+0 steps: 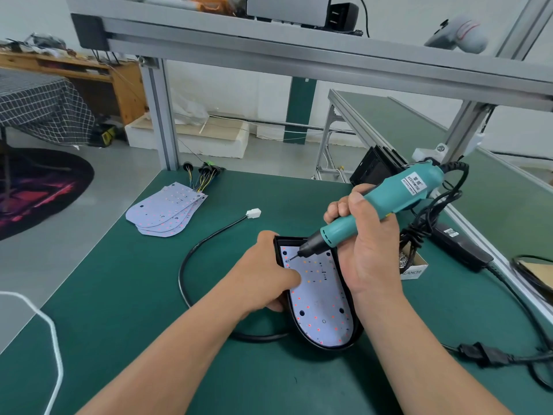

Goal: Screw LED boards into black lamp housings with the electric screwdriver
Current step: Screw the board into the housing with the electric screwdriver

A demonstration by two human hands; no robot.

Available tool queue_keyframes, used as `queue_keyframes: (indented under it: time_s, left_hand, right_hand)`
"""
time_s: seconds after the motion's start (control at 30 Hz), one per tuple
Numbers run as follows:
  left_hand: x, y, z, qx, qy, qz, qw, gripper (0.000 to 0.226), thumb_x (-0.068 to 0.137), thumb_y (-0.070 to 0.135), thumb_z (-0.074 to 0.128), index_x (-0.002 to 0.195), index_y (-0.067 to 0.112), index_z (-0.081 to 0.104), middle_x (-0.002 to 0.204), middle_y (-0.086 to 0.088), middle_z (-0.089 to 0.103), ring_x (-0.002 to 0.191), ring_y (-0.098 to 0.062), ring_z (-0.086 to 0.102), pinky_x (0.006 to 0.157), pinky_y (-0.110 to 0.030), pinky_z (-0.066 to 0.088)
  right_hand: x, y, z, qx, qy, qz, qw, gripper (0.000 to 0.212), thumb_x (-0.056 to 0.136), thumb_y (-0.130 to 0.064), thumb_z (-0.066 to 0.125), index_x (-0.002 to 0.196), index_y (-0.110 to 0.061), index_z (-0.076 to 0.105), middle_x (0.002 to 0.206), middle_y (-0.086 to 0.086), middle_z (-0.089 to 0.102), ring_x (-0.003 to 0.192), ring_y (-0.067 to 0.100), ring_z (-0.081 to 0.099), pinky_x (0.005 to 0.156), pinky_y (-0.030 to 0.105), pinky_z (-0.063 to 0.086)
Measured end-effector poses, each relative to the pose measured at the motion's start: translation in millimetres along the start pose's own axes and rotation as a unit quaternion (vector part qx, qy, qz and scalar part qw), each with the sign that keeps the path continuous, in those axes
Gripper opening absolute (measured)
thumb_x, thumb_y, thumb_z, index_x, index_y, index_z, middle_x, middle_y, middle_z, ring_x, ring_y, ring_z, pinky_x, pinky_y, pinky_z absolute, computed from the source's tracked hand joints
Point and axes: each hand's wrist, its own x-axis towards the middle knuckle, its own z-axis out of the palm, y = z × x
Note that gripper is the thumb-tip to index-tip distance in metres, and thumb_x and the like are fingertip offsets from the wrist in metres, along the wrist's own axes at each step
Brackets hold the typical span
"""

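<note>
A green workbench (119, 295) sits under an aluminium frame (299, 55) whose upright stands at the far edge. Near the middle of the front half lies the black lamp housing (329, 347), rounded end toward the near edge, with a white LED board (321, 304) dotted red seated inside it.

The electric screwdriver (398, 193), teal-bodied, slants down from the right, its bit touching the board's far-left corner. The right hand (368, 244) is wrapped around the tool's barrel and hides the housing's right rim. The left hand (266, 274) clamps the housing's left rim, fingers reaching onto the board and covering that side.

Toward the far-left corner rests a fanned stack of spare boards (166, 211), with a bundle of wired plugs (203, 175) just behind it at the far edge. A black cable (191, 259) curves around the housing's left side and passes beneath the left forearm; its white connector (253, 213) lies beyond the housing. Along the right edge are a black power adapter (460, 244) and a tangle of the tool's cord, with a small cardboard box (414, 268) partly hidden behind the right hand. A white cord (45, 324) hangs off the near-left corner.
</note>
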Motion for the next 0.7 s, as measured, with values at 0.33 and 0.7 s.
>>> queue_keyframes:
  time_s: [0.33,0.7]
  left_hand:
    - [1.3,-0.8,2.4,0.01,0.016,0.013,1.0,0.044,0.075,0.019,0.068,0.113,0.025,0.046,0.102,-0.01,0.069,0.084,-0.037,0.075,0.064,-0.05,0.067]
    - [4.6,-4.8,3.7,0.016,0.012,0.008,1.0,0.042,0.079,0.019,0.07,0.113,0.029,0.047,0.102,-0.007,0.069,0.085,-0.032,0.075,0.059,-0.041,0.066]
  right_hand:
    - [-4.0,-2.0,6.0,-0.048,-0.077,-0.029,0.995,0.016,0.095,-0.016,0.069,0.108,-0.017,0.059,0.08,0.004,0.052,0.074,0.026,0.056,0.077,0.038,0.049]
    - [-8.7,-4.3,7.8,-0.064,-0.157,0.017,0.985,0.008,0.099,-0.02,0.068,0.106,-0.021,0.064,0.08,0.004,0.057,0.078,0.025,0.06,0.09,0.05,0.048]
